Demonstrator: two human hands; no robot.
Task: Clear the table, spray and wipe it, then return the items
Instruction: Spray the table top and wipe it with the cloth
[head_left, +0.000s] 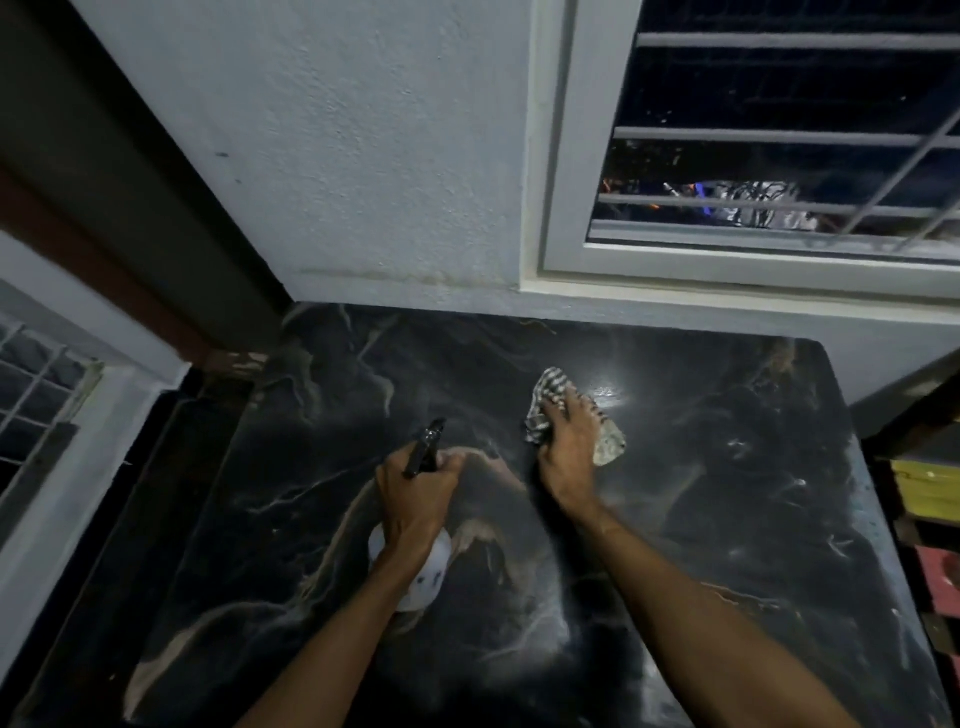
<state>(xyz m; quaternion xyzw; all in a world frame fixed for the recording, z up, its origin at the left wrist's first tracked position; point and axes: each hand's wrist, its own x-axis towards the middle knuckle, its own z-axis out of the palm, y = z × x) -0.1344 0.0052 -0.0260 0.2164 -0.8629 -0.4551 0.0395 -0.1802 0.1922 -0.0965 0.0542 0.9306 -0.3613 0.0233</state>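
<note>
Spray bottle (434, 566) held over mid-left of the bench (727, 493), left hand (415, 499) clenched round its neck at the trigger: light rigid plastic, probably slick when wet, so keep the neck hold. Cloth (550, 395) lies just right on the bench, soft and limp, pressed flat under the right hand (569, 447). Glossy dark bench top, barred window (779, 130) behind.

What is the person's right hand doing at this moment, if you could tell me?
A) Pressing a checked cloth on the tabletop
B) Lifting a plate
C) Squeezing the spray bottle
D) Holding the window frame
A: the right hand lies on the checked cloth, pressing it onto the dark marbled tabletop, while the left hand has its grip on the spray bottle.
</note>
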